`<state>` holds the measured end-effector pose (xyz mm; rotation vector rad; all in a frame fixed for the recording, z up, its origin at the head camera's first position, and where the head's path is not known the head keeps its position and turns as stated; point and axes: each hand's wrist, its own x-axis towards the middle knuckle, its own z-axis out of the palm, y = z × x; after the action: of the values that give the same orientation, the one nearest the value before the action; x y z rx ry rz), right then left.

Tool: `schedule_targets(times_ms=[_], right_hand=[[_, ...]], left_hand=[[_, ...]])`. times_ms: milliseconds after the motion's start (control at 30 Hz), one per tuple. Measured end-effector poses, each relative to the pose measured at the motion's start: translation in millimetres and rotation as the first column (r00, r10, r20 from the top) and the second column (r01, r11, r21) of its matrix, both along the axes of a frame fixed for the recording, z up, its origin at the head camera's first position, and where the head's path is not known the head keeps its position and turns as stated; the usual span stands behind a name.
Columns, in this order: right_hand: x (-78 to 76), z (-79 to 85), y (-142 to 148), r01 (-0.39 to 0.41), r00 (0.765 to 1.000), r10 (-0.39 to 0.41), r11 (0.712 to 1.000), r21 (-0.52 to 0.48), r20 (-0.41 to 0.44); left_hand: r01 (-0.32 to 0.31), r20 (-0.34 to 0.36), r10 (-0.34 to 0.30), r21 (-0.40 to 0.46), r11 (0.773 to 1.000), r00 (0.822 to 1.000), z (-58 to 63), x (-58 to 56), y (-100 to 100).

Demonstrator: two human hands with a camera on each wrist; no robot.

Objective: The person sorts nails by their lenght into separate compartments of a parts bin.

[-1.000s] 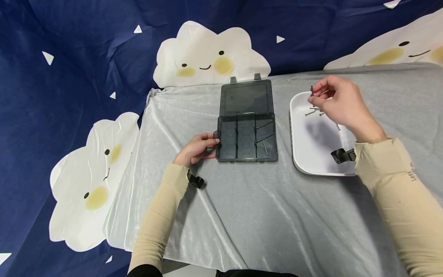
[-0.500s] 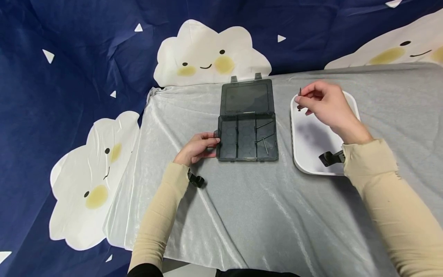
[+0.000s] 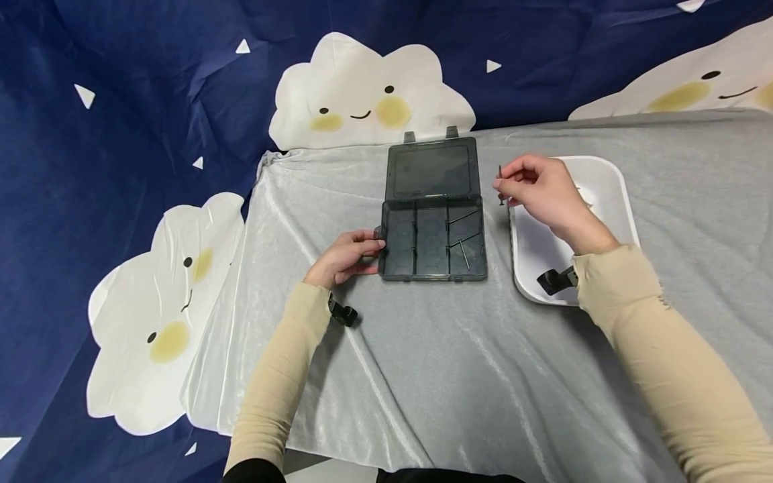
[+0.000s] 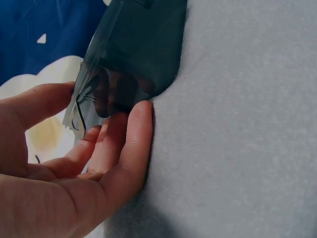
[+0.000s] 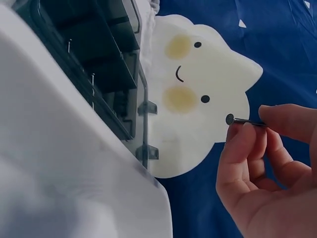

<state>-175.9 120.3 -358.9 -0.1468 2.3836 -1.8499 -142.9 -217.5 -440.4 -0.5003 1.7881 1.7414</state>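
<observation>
A dark, see-through compartment box [image 3: 431,235] lies with its lid [image 3: 431,171] tipped back. My left hand [image 3: 348,258] holds its left side, thumb at the upper rim and fingertips against the wall, as the left wrist view shows. Several nails [image 3: 464,255] lie in the right-hand compartments. Between thumb and fingers my right hand [image 3: 539,191] pinches a nail [image 5: 242,121]. That nail stands upright with its flat head down, in the gap between the box and a white tray [image 3: 514,251], over the tray's left rim.
A few small nails [image 3: 584,196] show in the tray, partly hidden behind the right hand. Grey cloth [image 3: 417,362] covers the table. Behind it hangs a blue curtain [image 3: 519,33] with printed clouds.
My right hand has moved left from over the tray to its left rim, carrying the nail towards the box. The left hand and the box have stayed put.
</observation>
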Motion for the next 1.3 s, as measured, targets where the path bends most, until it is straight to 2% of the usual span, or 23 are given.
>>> schedule_targets(times_ms=[700,900,1300], right_hand=[[2.8,-16.3,-17.8,-0.137,0.987,0.127,0.985,0.108,0.095],[3.6,-16.3,-20.1,-0.179,0.979,0.155,0.964,0.196,0.132],[2.5,-13.2,-22.6,-0.252,0.962,0.201,0.916,0.312,0.186]], left_hand=[[0.01,-0.004,-0.01,0.011,1.0,1.0,0.0,0.2,0.2],[0.007,-0.007,-0.007,0.011,1.0,1.0,-0.2,0.4,0.2],[0.007,0.001,-0.007,0.002,1.0,1.0,-1.1,0.4,-0.9]])
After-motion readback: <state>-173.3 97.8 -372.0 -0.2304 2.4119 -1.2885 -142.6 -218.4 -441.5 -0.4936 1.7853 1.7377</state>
